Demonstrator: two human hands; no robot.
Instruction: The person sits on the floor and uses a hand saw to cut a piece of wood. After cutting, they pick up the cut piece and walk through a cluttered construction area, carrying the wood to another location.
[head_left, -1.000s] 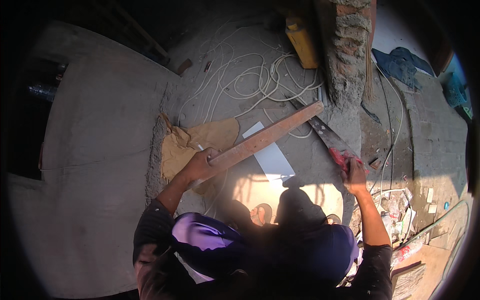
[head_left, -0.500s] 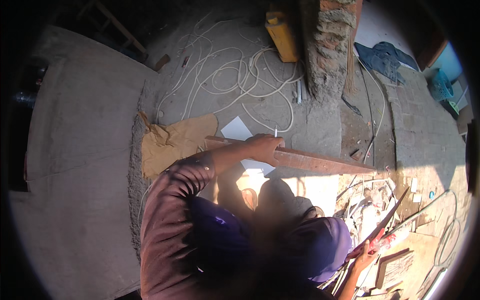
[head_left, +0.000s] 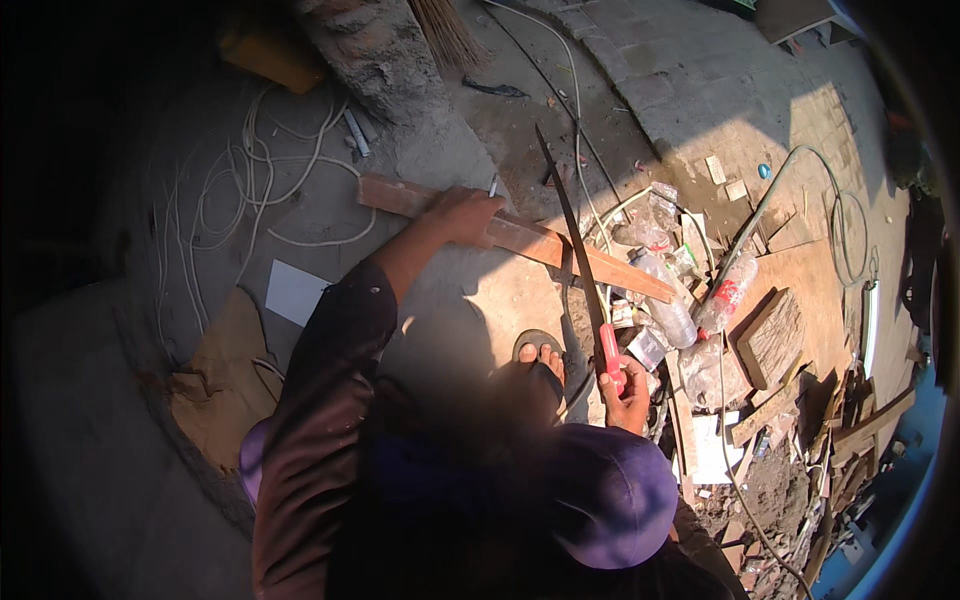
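Left hand (head_left: 466,217) clamped round wooden plank (head_left: 533,240), right hand (head_left: 627,397) closed on red-handled saw (head_left: 580,250). Plank's out front, right end over litter heap (head_left: 650,348). Looks early imo: plank's 1 piece, no cut I can spot; blade crosses it in view, contact unclear.

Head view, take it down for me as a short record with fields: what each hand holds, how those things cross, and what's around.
Left hand: gripping a wooden plank, white pen-like stick at its fingers
Right hand: holding a red-handled saw
Crossing: saw overlaps plank in view; contact unclear
Lower left: white sheet, brown paper
Right: clear plastic bottle, wood block
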